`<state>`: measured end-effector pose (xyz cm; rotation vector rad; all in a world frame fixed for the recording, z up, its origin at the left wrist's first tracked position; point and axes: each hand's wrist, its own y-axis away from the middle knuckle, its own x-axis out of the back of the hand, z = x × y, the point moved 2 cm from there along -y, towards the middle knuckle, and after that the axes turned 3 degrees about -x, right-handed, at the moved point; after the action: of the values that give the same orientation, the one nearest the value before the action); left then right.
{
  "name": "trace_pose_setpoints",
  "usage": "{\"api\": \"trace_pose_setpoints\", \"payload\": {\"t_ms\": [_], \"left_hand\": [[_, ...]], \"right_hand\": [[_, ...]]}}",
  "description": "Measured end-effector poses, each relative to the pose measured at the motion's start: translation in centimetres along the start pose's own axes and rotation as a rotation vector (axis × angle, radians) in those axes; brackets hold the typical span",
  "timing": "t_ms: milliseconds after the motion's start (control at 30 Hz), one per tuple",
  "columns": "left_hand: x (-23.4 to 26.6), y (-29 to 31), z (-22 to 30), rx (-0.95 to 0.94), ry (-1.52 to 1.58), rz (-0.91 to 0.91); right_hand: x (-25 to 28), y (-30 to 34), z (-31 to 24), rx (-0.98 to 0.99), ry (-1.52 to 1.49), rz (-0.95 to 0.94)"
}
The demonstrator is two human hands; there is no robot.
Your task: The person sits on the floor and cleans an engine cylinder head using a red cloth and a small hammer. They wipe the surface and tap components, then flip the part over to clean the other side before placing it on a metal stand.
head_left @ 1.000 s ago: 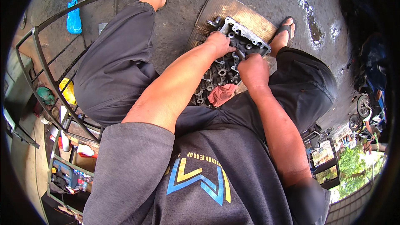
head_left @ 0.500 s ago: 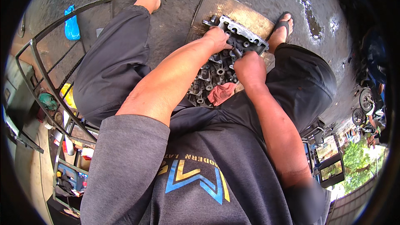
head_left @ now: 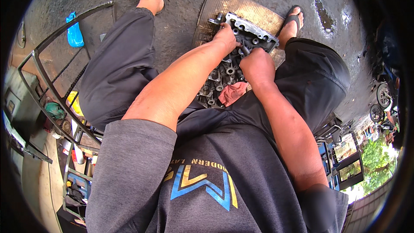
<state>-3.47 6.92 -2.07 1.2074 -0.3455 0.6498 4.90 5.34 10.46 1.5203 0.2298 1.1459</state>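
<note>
A grey metal engine cylinder head [head_left: 228,67] lies on a flat sheet of cardboard [head_left: 241,8] on the ground between my feet. My left hand [head_left: 225,38] rests on its far upper part, fingers curled against the metal. My right hand [head_left: 256,64] is clenched around a dark tool [head_left: 244,50] whose tip pokes into the head next to the left hand. A pink rag [head_left: 233,92] lies at the near end of the head, by my lap.
A metal tube frame [head_left: 51,82] stands at my left with a blue plastic bag [head_left: 74,32] beyond it, bottles and small items below. Wet dark concrete surrounds the cardboard. Motorcycle wheels [head_left: 384,97] and blue crates [head_left: 345,159] sit at the right.
Both hands have stayed on the cylinder head with only slight shifts; the view has drifted a little.
</note>
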Motion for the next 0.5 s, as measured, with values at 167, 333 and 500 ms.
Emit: {"api": "trace_pose_setpoints", "payload": {"t_ms": [167,333,500], "left_hand": [[-0.48,-0.6,0.24,-0.01,-0.026,-0.01],[-0.75,-0.85,-0.08,0.03,0.05,-0.119],[-0.36,-0.78,-0.33,0.061,0.12,-0.259]], "right_hand": [[-0.44,0.06,0.12,0.007,-0.028,0.05],[-0.63,0.12,0.35,0.031,-0.027,0.054],[-0.52,-0.16,0.52,0.022,-0.029,0.035]]}}
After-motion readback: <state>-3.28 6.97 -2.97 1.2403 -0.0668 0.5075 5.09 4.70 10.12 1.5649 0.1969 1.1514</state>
